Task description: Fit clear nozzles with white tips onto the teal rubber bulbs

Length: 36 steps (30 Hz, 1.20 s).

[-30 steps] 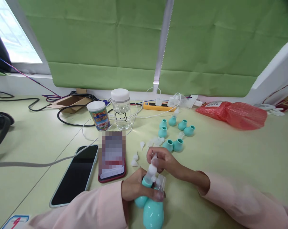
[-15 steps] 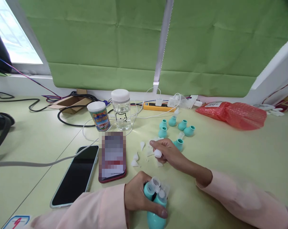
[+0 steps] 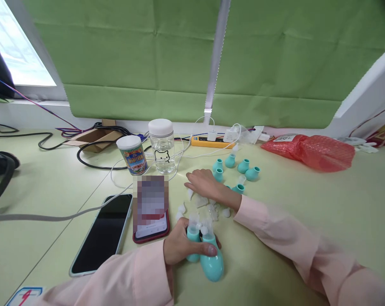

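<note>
Right of the red-cased phone, the left hand grips two teal rubber bulbs; farther back, the right hand spreads open over small clear plastic tips.

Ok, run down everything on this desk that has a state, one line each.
left hand, fingers closed around held bulbs
held bulbs, clear tips fitted
right hand, open, palm down over loose tips
spare bulbs, on the desk, most without tips
glass jar, lid on
can, lid on
black phone, screen dark
red-cased phone, screen lit
power strip, chargers plugged in
</note>
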Each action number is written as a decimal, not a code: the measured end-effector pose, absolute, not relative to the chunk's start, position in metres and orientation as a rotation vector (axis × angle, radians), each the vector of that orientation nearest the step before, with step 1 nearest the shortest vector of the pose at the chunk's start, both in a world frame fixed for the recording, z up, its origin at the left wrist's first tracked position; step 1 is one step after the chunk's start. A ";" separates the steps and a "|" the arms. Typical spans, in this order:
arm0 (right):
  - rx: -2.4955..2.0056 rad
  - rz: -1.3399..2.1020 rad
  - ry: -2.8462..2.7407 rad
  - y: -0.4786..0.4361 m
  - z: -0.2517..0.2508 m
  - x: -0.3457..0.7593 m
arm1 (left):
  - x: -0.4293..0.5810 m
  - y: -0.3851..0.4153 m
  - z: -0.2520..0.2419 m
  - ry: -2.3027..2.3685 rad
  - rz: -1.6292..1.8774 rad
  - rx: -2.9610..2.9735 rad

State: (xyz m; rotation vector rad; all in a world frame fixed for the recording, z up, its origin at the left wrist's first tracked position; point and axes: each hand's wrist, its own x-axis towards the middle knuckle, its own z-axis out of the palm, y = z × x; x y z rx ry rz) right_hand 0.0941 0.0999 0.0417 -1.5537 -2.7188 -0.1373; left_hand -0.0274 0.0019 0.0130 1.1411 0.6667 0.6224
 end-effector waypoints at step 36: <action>-0.544 0.242 -2.189 0.023 0.050 0.156 | -0.027 -0.003 0.013 0.776 0.828 0.984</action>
